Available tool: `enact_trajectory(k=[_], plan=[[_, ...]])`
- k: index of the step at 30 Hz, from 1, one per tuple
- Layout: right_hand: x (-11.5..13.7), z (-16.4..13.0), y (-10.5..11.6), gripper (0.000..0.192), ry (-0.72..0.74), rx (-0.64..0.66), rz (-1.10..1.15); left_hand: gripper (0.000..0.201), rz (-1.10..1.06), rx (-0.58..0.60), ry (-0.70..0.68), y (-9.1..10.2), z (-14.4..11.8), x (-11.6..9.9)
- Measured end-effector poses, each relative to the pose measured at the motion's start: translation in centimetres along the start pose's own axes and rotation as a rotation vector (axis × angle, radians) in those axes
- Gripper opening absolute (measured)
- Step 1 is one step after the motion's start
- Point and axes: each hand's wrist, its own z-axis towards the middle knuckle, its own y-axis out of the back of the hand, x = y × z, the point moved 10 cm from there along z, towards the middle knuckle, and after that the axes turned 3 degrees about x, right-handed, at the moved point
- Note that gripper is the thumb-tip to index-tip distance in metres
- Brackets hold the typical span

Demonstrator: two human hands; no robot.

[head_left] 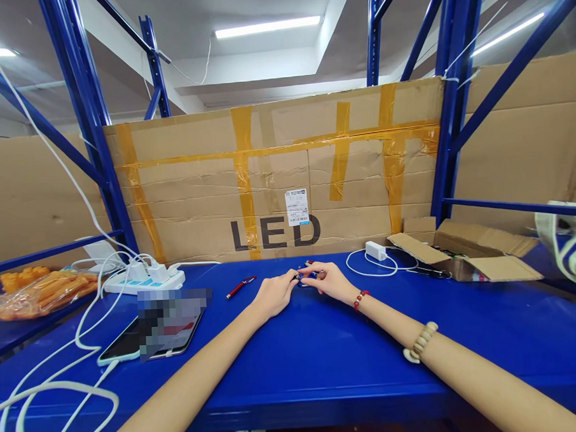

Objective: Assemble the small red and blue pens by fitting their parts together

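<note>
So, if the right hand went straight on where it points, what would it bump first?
Probably the left hand, just ahead of the right hand. The small parts between them might get bumped first; they're too tiny to tell.

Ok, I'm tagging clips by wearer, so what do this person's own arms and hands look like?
Both forearms are bare, with no sleeves in view. Behind the right hand sits a red beaded bracelet; farther up, a chunky pale beaded bracelet. The left hand and forearm show no jewellery.
</note>
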Motion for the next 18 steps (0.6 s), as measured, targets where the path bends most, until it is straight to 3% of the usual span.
enact_trajectory(k=[4,18], plan=[[0.14,0.02,0.21,0.036,0.033,-0.013,-0.033,0.013,-0.048,0.053,-0.007,-0.12,-0.08,-0.22],[-0.05,0.12,0.36,0.033,0.039,-0.019,-0.006,0.015,-0.009,0.064,-0.023,-0.39,0.04,-0.38]])
